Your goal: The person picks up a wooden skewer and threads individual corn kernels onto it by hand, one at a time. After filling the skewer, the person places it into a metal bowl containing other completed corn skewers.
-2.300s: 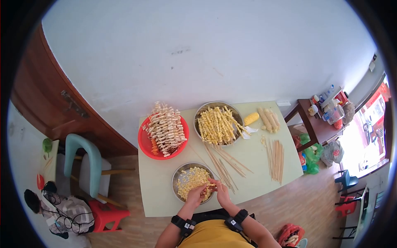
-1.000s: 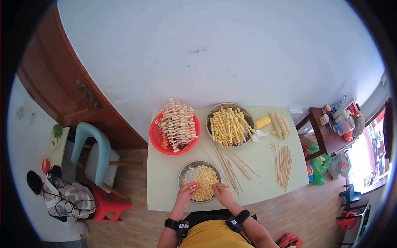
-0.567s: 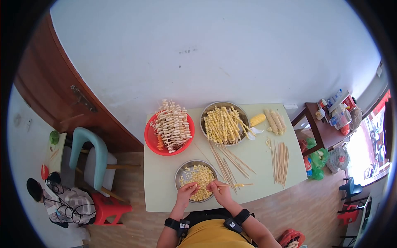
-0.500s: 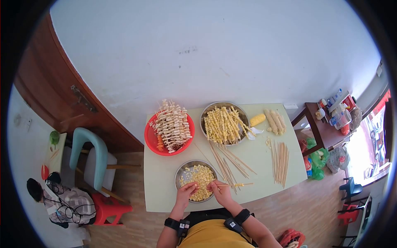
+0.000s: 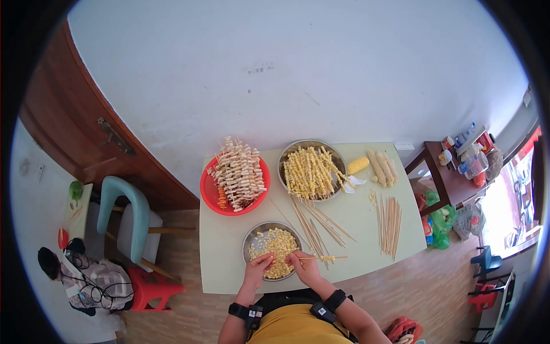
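A metal bowl [image 5: 246,241] of loose corn kernels [image 5: 281,243] stands at the table's near edge. Over its right side my right hand [image 5: 303,268] grips a thin wooden skewer [image 5: 341,257], which points right and carries a few yellow kernels partway along. The fingers of my left hand [image 5: 259,269] are pinched together above the bowl's left side, close to the skewer's other end; what sits between them is too small to make out. Behind, a larger metal basin [image 5: 281,166] holds many skewers threaded with corn [image 5: 312,172].
A red basin [image 5: 205,192] of pale threaded skewers stands back left. Bare skewers [image 5: 389,226] lie at the right, with more [image 5: 312,223] beside the bowl. Corn cobs [image 5: 382,168] and a yellow corn piece [image 5: 358,165] lie back right. A teal chair [image 5: 137,212] is left of the table [image 5: 226,281].
The skewer in my right hand has shifted slightly left and its outer end sits a little lower. Both hands stay over the bowl, almost unmoved.
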A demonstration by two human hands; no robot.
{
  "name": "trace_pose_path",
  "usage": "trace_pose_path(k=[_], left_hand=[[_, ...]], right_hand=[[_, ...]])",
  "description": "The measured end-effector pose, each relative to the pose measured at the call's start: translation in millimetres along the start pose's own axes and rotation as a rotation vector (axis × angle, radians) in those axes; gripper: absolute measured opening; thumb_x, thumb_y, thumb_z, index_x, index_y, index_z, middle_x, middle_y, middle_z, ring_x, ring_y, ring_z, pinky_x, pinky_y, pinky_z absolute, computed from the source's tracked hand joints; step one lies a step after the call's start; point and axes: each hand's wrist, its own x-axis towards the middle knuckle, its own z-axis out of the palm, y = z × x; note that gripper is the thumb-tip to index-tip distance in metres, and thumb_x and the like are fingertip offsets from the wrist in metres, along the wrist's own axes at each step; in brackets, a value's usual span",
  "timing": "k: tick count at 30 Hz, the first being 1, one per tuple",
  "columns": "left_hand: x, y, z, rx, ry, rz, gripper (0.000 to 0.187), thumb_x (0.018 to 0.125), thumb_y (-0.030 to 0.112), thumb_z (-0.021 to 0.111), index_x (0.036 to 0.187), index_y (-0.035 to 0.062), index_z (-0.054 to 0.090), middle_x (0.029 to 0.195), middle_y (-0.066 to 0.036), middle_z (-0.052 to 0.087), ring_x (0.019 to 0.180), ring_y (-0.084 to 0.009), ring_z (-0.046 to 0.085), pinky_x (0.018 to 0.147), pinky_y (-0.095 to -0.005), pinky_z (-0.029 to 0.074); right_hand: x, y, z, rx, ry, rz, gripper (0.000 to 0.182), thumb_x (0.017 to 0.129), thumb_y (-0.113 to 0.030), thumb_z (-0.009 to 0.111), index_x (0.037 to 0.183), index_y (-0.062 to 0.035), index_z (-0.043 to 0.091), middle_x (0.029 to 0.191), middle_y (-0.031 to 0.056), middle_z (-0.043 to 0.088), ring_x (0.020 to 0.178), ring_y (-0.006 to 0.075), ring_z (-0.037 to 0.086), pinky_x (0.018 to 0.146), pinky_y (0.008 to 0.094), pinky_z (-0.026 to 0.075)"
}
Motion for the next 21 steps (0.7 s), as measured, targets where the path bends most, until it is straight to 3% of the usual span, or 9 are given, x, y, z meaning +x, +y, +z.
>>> trace_pose_path(k=[10,21], left_hand=[[3,-3,-3,-0.097,-0.032,-0.059,0.025,0.079,0.007,0.054,0.102,-0.0041,0.053,0.088,-0.009,0.059,0.074,-0.0104,0.056,0.067,-0.0178,0.045],[0,-2,6,-0.226,-0.015,-0.052,0.024,0.080,0.005,0.052,0.104,-0.0004,0.051,0.087,-0.008,0.059,0.074,-0.0101,0.055,0.064,-0.0172,0.045]], right_hand=[[0,2,0,0.092,0.020,0.032,0.022,0.087,-0.011,0.040,0.077,0.0037,0.053,0.069,0.0071,0.057,0.063,0.0113,0.054,0.059,0.0223,0.044],[-1,14,1,0.285,0.077,0.140,0.029,0.089,-0.018,0.035,0.078,0.0021,0.052,0.071,0.0071,0.057,0.064,0.0117,0.054,0.062,0.0228,0.044]])
